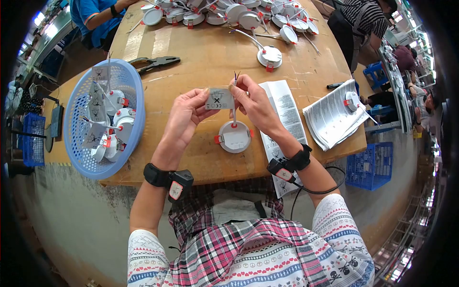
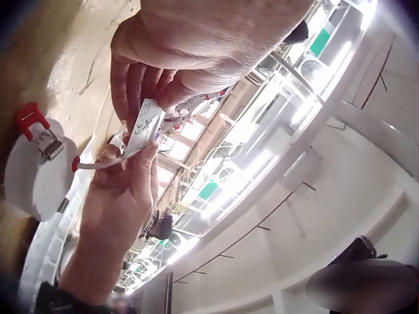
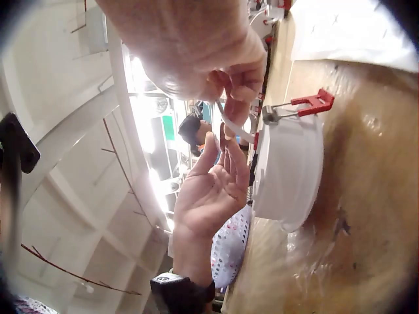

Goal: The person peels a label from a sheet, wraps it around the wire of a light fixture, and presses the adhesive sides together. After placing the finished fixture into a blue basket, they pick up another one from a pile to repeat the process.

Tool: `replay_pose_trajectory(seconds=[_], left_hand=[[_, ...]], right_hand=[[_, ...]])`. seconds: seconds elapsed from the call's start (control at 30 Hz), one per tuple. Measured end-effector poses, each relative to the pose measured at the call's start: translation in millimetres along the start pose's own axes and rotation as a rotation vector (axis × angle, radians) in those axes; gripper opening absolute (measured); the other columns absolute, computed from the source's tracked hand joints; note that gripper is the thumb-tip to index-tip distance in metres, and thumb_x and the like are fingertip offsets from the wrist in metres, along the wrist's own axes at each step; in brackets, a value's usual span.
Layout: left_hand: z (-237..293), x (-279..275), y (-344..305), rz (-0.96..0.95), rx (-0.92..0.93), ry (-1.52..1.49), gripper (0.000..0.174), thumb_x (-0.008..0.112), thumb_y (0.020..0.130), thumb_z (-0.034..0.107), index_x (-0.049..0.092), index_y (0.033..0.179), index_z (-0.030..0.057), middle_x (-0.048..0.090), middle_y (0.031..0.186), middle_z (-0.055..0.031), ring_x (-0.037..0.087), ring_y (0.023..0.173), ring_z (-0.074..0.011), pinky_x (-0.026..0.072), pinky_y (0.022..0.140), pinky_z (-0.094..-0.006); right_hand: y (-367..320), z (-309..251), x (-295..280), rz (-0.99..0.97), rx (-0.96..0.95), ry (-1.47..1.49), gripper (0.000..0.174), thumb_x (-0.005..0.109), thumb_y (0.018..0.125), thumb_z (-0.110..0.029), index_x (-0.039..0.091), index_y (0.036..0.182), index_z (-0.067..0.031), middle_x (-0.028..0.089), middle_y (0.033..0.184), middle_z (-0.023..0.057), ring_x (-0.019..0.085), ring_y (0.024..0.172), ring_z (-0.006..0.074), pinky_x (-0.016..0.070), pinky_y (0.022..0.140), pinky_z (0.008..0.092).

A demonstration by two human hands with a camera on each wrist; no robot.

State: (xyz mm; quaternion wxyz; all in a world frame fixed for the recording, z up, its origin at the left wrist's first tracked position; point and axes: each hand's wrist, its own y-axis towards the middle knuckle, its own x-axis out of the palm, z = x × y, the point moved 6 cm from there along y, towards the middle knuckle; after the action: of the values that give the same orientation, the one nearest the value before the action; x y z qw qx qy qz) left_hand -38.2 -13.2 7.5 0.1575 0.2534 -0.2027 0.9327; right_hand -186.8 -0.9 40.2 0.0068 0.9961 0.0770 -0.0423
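Observation:
A small silver label [image 1: 220, 99] with printed symbols is pinched at its left edge by the left hand [image 1: 184, 115]. The right hand [image 1: 258, 107] pinches the white cable at the label's right edge, with thin wire ends above the fingers. That cable runs down to a round white lamp [image 1: 234, 137] with red clips, which rests on the table. In the left wrist view the label [image 2: 145, 125] lies between the fingertips of both hands. The right wrist view shows the lamp [image 3: 288, 170] beside the hands, its cable [image 3: 237, 131] leading up to the right fingers.
A blue basket [image 1: 138, 103] at the left holds several labelled lamps. Pliers [image 1: 160, 62] lie behind it. Many lamps are piled at the table's [image 1: 191, 167] far edge. Printed sheets [image 1: 287, 110] and a leaflet stack [image 1: 330, 119] lie at the right, with a lamp on the stack.

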Motion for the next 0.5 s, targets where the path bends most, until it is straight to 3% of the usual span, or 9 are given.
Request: replay_pose_trajectory(seconds=[0.07, 0.17, 0.23, 0.37, 0.5], left_hand=[[0, -4, 2, -0.004, 0.006, 0.05, 0.015, 0.052, 0.091, 0.019, 0.057, 0.087, 0.0053, 0.062, 0.088, -0.0044, 0.062, 0.081, -0.0122, 0.053, 0.078, -0.0286], [-2, -4, 1, -0.003, -0.002, 0.096, 0.015, 0.053, 0.091, 0.019, 0.058, 0.086, 0.0062, 0.062, 0.088, -0.0031, 0.062, 0.082, -0.0118, 0.0529, 0.079, -0.0295], [-2, -1, -3, 0.088, -0.025, 0.151, 0.013, 0.054, 0.09, 0.019, 0.058, 0.085, 0.0076, 0.061, 0.088, -0.0021, 0.061, 0.082, -0.0115, 0.0527, 0.078, -0.0305], [-16, -9, 9, 0.065, -0.012, 0.108, 0.013, 0.059, 0.087, 0.023, 0.06, 0.087, 0.0096, 0.062, 0.088, -0.0028, 0.061, 0.083, -0.0139, 0.0524, 0.076, -0.0334], [-19, -9, 14, 0.03, -0.005, 0.072, 0.016, 0.057, 0.088, 0.024, 0.06, 0.089, 0.0083, 0.061, 0.085, -0.0015, 0.061, 0.081, -0.0117, 0.0529, 0.073, -0.0273]], right_hand=[[-2, -1, 1, 0.005, 0.026, -0.024, 0.017, 0.045, 0.094, -0.02, 0.048, 0.094, -0.0037, 0.053, 0.071, 0.0009, 0.05, 0.055, 0.0052, 0.0349, 0.049, 0.0197], [-2, 1, -3, 0.062, -0.007, -0.087, 0.02, 0.049, 0.091, -0.017, 0.048, 0.092, 0.0034, 0.054, 0.074, 0.0075, 0.053, 0.062, 0.0118, 0.044, 0.055, 0.0272], [-2, 4, -5, 0.1, 0.012, -0.157, 0.023, 0.048, 0.091, -0.021, 0.049, 0.092, 0.0016, 0.052, 0.073, 0.0062, 0.047, 0.063, 0.0113, 0.0378, 0.053, 0.0263], [3, 16, -7, 0.095, 0.016, -0.116, 0.018, 0.049, 0.089, -0.021, 0.049, 0.083, -0.0047, 0.043, 0.066, -0.002, 0.04, 0.059, 0.0063, 0.0319, 0.049, 0.0227], [2, 5, -4, 0.086, -0.031, -0.04, 0.011, 0.048, 0.091, -0.014, 0.046, 0.081, -0.0076, 0.043, 0.066, -0.0034, 0.039, 0.056, 0.0031, 0.028, 0.045, 0.0183]])
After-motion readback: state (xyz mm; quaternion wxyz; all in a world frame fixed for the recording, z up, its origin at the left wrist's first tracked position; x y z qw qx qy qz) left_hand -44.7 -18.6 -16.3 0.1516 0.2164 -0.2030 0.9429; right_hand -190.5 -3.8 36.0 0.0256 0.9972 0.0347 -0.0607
